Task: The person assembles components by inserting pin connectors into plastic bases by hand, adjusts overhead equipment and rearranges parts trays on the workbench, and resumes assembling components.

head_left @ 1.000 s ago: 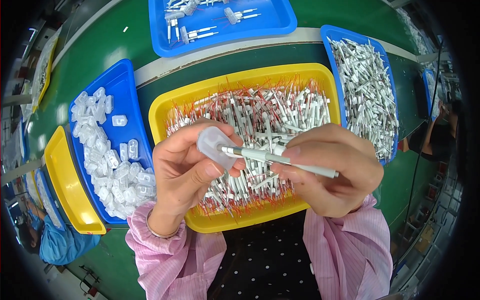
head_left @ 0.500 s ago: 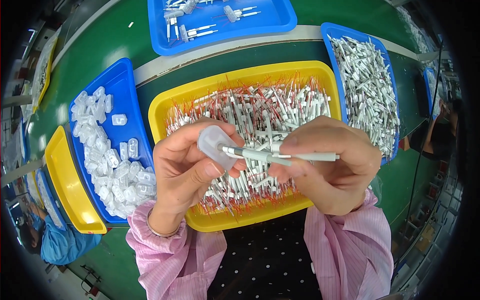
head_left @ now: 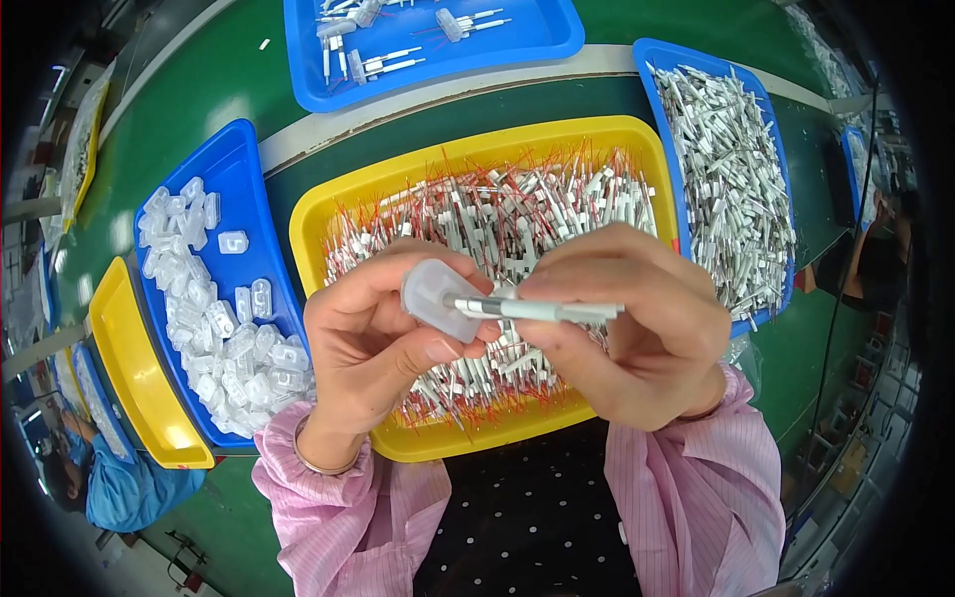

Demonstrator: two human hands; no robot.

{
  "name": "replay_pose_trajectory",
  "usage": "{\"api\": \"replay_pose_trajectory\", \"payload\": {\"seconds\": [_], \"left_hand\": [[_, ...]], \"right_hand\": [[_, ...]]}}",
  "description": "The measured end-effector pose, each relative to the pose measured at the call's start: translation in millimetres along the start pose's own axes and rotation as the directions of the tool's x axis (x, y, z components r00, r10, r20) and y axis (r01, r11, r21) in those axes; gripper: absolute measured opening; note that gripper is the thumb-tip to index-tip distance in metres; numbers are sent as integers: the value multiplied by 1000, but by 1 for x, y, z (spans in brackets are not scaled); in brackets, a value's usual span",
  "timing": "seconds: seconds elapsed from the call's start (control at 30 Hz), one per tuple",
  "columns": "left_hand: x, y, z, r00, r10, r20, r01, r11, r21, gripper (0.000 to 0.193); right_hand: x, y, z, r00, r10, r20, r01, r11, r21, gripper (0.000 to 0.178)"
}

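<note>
Between the fingers of my left hand (head_left: pixel 368 333) is a translucent plastic cap (head_left: pixel 426 289), its opening turned to the right. My right hand (head_left: pixel 637 323) pinches thin white rod-shaped parts (head_left: pixel 542 309) with a silvery section. Their left ends sit inside the cap's opening; how deep I cannot tell. Both hands are above a yellow tray (head_left: pixel 316 219) heaped with similar white rods (head_left: pixel 477 214) that have fine red wires.
At left a blue tray (head_left: pixel 249 164) holds loose clear caps (head_left: pixel 214 318), beside a narrow yellow tray (head_left: pixel 134 368). Another blue tray (head_left: pixel 537 30) at the back carries capped rods. On the right, a blue tray (head_left: pixel 659 75) is full of white rods. A person in blue (head_left: pixel 139 488) is at far left.
My right hand has moved left, toward the cap, and the rods now lie closer together and nearly level. The cap has shifted slightly right in my left hand.
</note>
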State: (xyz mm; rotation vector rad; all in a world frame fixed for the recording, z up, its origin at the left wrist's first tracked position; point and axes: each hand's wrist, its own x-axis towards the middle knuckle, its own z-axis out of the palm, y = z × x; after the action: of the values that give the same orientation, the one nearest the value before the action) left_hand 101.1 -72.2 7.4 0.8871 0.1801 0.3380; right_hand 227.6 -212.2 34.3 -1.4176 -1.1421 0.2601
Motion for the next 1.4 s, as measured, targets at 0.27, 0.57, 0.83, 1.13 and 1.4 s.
{"api": "replay_pose_trajectory", "payload": {"seconds": [0.27,0.57,0.83,1.13,1.4], "left_hand": [[-3,-10,-9,999,6,52,-5,1000,-16,33],[-5,-18,-7,994,113,4,-113,987,118,31],[28,13,1,995,96,-41,-86,978,188,26],[145,6,-46,868,106,-486,214,802,558,30],[78,70,-39,962,238,-134,265,-692,671,11]], "right_hand": [[-5,5,13,979,204,-17,-192,946,262,16],[-16,12,27,990,74,-120,-61,992,112,22],[4,0,-7,990,141,18,-139,987,-82,23],[-38,24,-113,865,459,-204,-281,105,-954,26],[-44,44,-134,889,374,-265,-355,197,-914,12]]}}
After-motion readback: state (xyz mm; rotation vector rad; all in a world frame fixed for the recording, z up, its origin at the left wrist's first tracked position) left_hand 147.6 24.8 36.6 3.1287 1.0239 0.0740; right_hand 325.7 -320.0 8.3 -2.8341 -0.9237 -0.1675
